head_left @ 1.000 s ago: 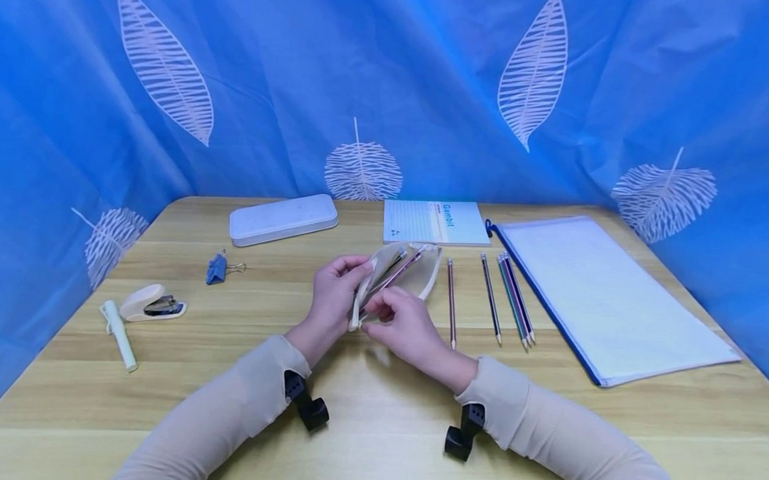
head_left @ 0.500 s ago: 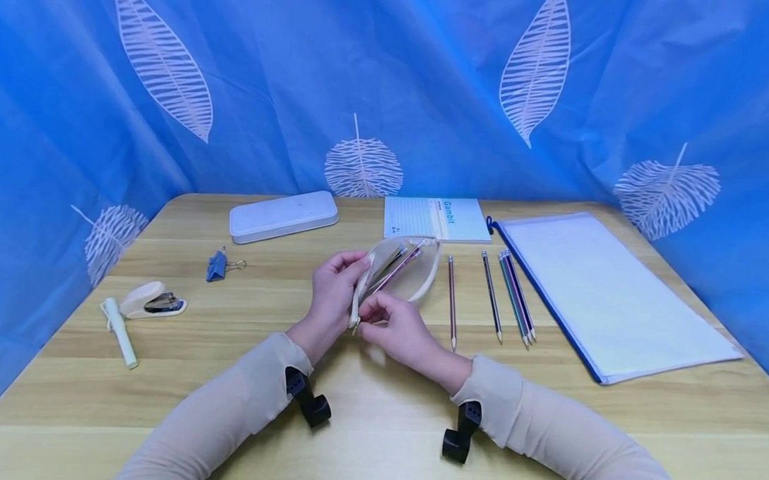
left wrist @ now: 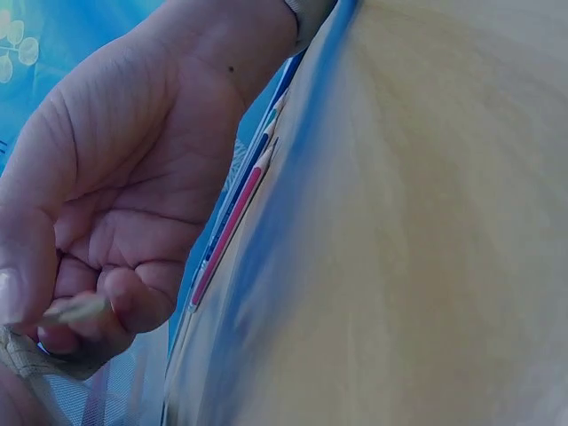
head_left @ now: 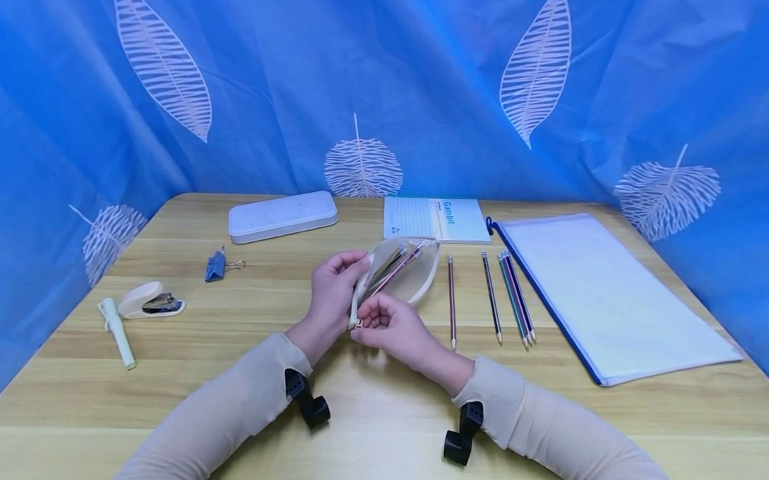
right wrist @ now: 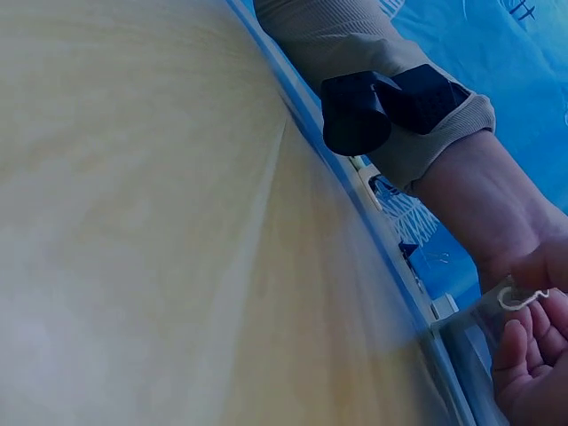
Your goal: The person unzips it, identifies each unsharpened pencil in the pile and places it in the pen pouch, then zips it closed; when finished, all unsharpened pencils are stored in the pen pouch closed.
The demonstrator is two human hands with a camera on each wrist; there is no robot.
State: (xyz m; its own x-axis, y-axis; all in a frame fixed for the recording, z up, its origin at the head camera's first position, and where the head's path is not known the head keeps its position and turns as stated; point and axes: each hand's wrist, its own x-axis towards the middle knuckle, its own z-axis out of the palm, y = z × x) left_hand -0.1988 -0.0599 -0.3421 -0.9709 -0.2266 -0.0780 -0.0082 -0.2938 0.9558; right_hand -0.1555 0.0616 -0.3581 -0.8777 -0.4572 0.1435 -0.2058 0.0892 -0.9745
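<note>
A see-through mesh pencil pouch with a cream edge sits in the middle of the light wooden desk, lifted a little between both hands, with a few pencils poking out of its open top. The left hand holds the left edge of the pouch, with its fingers curled around the cream rim. The right hand is just below it, at the near end of the pouch, and its fingers pinch the small zipper pull there. Just to the right of the pouch, five loose striped pencils lie on the desk, points toward the person. Farther right lies a big clear zip folder with a blue edge and white paper inside. Behind the pouch is a light blue notebook, and to its left a white hard pencil case. Well off to the left lie a blue binder clip, a cream stapler and a white pen-shaped stick.
</note>
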